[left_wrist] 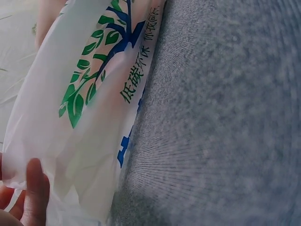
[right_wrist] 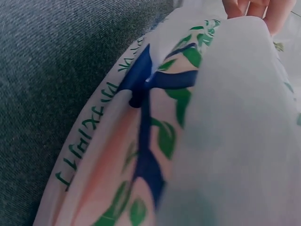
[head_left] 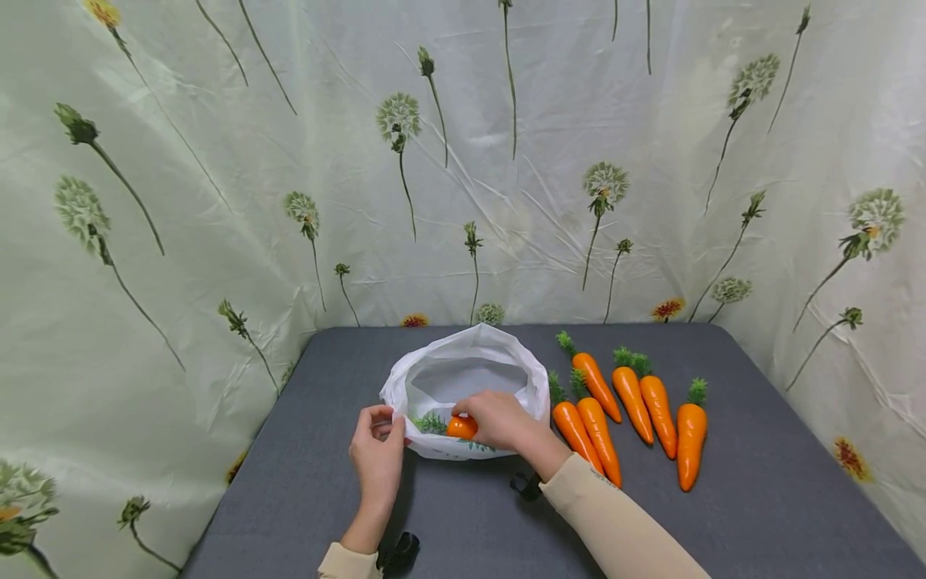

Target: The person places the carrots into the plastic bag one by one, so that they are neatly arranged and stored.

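A white plastic bag [head_left: 470, 342] with a green and blue tree print lies with its mouth wide, facing me in the head view. My left hand [head_left: 379, 450] pinches the left edge of its rim; the thumb and fingers [left_wrist: 35, 188] on the plastic also show in the left wrist view. My right hand [head_left: 495, 418] reaches into the mouth, its fingers curled over an orange carrot [head_left: 461, 427]. Green leafy tops [head_left: 430, 422] show inside, left of that carrot. The bag's front wall [right_wrist: 225, 117] hides the right fingers in the right wrist view.
Several orange carrots [head_left: 654, 414] with green tops lie on the dark grey table [head_left: 289, 498], right of the bag and beside the right forearm. Behind the table hangs a pale cloth [head_left: 333, 145] printed with dandelions.
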A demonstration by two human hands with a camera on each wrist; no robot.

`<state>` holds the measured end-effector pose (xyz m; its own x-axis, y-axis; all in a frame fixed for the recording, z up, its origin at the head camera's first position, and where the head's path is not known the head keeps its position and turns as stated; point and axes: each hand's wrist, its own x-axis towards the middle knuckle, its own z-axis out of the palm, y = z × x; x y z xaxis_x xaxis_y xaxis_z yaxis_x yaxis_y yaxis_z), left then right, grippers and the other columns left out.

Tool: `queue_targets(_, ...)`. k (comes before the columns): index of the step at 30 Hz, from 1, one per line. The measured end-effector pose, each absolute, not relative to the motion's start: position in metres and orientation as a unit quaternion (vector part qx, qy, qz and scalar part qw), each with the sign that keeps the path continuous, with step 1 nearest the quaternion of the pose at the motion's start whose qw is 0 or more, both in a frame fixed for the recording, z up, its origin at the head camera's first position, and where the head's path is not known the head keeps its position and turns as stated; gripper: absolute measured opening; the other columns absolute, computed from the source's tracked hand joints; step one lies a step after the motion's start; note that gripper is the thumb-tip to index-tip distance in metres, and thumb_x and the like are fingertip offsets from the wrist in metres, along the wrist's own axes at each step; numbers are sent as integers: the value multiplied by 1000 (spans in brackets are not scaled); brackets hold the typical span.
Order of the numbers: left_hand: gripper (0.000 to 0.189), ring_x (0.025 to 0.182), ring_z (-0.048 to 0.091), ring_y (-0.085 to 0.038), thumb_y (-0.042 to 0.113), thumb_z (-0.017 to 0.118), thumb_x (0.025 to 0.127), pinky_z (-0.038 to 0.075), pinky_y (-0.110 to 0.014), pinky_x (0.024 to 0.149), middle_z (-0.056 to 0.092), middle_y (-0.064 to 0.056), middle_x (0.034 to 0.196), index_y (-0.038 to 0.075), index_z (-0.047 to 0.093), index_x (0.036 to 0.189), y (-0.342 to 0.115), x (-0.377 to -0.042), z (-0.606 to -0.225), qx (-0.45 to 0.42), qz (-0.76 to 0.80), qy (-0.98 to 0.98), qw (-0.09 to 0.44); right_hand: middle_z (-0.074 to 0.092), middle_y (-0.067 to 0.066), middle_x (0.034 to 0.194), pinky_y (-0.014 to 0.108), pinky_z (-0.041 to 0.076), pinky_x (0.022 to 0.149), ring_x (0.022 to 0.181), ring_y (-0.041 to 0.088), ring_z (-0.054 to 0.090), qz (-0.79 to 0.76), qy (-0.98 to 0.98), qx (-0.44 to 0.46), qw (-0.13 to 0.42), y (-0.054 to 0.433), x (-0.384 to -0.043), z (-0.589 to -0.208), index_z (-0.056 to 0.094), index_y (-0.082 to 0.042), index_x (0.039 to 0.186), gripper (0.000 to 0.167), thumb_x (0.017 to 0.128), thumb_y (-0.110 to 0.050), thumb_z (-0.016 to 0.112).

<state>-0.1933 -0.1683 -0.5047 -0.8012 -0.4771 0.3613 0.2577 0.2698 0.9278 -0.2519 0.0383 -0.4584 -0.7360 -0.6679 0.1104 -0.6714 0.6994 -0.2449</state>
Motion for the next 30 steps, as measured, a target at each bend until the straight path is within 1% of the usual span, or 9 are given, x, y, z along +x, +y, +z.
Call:
queue_targets(5,16,73,65,-20,3,71,90,58,-24,54,65,-10,98,5,63,104,-167,-192,-505,76,-593,-747,292,70,-7,98,27,50,64,79,11,59,138,-920,365,-13,38,-252,-458,75,-22,114,38,80,-4,79)
queue_targets(10,18,73,65,-20,2,72,90,58,-25,53,65,-10,98,5,62,105,-166,-191,-505,78,-591,-748,291,71,-4,106,31,54,72,92,14,64,152,-923,350,-41,40,-252,-451,72,-20,124,43,82,-10,80)
queue_targets(14,18,71,65,-18,2,72,89,57,-26,52,65,-10,98,5,63,105,-167,-191,-505,77,-587,-749,297,70,0,112,34,54,78,97,16,64,170,-925,338,-46,44,-250,-441,69,-19,129,47,84,-13,80)
queue_targets(16,19,71,65,-18,1,72,89,58,-26,52,65,-10,98,6,63,105,-167,-191,-505,77,-588,-747,299,70,0,114,33,54,79,98,16,63,177,-925,333,-41,47,-249,-436,68,-20,129,46,85,-14,79)
queue_targets(20,19,70,65,-18,3,72,89,58,-27,53,64,-8,98,7,62,105,-167,-191,-505,78,-590,-746,298,69,-1,114,30,54,74,97,15,63,195,-928,317,-24,54,-245,-426,68,-24,129,46,85,-16,79)
queue_targets(25,18,70,66,-18,6,72,90,59,-29,53,63,-6,99,8,62,106,-168,-190,-505,76,-592,-746,295,68,-5,112,27,52,67,91,13,63,215,-929,302,9,67,-239,-415,68,-25,128,47,84,-18,82)
queue_targets(30,18,68,66,-16,6,72,90,58,-28,53,63,-7,98,7,62,106,-168,-191,-504,72,-591,-747,298,67,-5,116,28,51,65,92,12,63,226,-933,279,33,82,-234,-406,66,-26,130,50,83,-21,84)
